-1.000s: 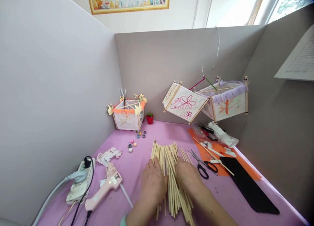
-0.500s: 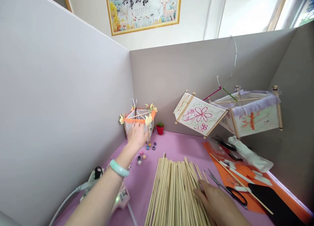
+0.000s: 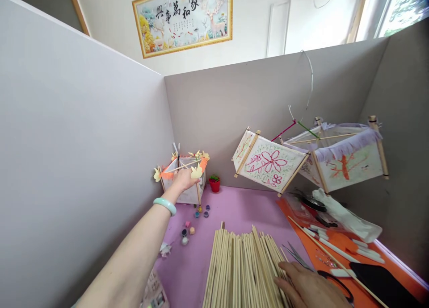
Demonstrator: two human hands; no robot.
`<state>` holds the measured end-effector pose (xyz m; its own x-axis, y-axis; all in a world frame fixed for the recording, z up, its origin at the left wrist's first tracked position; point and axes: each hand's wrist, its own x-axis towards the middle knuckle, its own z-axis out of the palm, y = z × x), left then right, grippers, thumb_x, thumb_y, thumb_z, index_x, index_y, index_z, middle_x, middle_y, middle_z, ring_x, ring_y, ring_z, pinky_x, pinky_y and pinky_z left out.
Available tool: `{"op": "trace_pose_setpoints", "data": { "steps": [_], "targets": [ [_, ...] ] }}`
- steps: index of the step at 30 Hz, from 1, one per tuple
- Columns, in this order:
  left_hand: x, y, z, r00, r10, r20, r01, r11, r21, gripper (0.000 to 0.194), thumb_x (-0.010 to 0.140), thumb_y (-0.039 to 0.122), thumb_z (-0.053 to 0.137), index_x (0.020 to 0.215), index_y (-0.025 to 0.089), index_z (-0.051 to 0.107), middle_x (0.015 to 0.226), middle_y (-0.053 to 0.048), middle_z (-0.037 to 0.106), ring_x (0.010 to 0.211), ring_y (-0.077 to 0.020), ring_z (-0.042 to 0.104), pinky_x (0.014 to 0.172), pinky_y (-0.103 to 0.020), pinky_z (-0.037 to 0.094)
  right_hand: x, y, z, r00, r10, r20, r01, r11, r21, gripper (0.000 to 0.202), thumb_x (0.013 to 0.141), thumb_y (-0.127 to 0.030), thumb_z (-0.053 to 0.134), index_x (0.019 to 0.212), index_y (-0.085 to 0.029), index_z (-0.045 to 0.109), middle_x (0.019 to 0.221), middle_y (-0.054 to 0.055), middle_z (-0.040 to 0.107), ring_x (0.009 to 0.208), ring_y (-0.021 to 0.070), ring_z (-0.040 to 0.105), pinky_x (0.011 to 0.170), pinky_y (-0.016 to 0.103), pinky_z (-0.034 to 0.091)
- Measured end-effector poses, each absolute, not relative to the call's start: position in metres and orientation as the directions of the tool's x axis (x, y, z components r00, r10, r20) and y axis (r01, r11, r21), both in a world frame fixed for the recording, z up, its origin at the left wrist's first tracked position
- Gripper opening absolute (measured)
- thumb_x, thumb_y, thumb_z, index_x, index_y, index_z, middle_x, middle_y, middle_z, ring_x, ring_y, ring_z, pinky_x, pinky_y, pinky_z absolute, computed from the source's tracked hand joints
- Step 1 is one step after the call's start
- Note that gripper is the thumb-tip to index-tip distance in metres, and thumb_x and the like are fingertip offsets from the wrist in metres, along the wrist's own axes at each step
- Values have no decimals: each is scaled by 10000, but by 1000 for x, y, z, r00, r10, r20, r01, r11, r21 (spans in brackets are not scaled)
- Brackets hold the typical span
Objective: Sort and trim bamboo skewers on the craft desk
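Observation:
My left hand (image 3: 186,179), a pale green bangle on its wrist, reaches over the front rim of a small paper lantern (image 3: 189,195) with orange fringe and yellow paper butterflies. Its fingertips dip inside the lantern, and I cannot see whether they grip anything. Long pale sticks stand up from inside. My right hand (image 3: 301,281) lies with its fingers extended at the right side of a wide bundle of thin wooden sticks (image 3: 241,268). Beside that hand are scissors (image 3: 330,276) with black handles, partly covered by it.
A white flower-painted lantern (image 3: 270,163) and a purple-fringed lantern (image 3: 350,165) hang at right. Small paint pots (image 3: 184,232) and a red plant pot (image 3: 214,185) sit on the purple table. White pens (image 3: 338,250) lie on orange paper. Grey partitions (image 3: 228,116) enclose the table.
My left hand has moved from the lantern's front to over its rim, fingers now inside. My right hand stays by the sticks. The view has shifted slightly.

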<state>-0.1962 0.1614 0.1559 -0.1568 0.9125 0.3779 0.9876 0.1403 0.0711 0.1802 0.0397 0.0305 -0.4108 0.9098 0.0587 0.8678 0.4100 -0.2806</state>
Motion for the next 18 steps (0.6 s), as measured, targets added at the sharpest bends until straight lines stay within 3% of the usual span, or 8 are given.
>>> {"op": "trace_pose_setpoints", "data": {
  "steps": [4,9,18],
  "targets": [
    [-200,160,157,-166,899,405,985,131,113,307,712,433,584,831,158,650,917,-125,684,951,-301,609,806,-368,434,179,45,44,-427,904,15,872,416,-256,327,880,-370,371,997,-230,641,983,95,681,902,287,649,771,410,483],
    [-201,158,166,-174,875,451,978,99,186,325,704,419,605,909,171,652,924,-96,682,928,-270,617,783,-333,459,171,53,62,-477,876,69,852,480,-207,304,885,-339,395,1043,-221,626,961,88,671,869,293,647,738,425,468],
    [-220,173,190,-150,883,444,947,0,322,421,657,482,617,929,162,642,927,-71,686,840,-238,634,695,-289,476,113,87,102,-670,735,108,706,675,-215,251,862,-358,468,879,-205,667,839,55,696,789,228,648,650,296,404]
  ]
}}
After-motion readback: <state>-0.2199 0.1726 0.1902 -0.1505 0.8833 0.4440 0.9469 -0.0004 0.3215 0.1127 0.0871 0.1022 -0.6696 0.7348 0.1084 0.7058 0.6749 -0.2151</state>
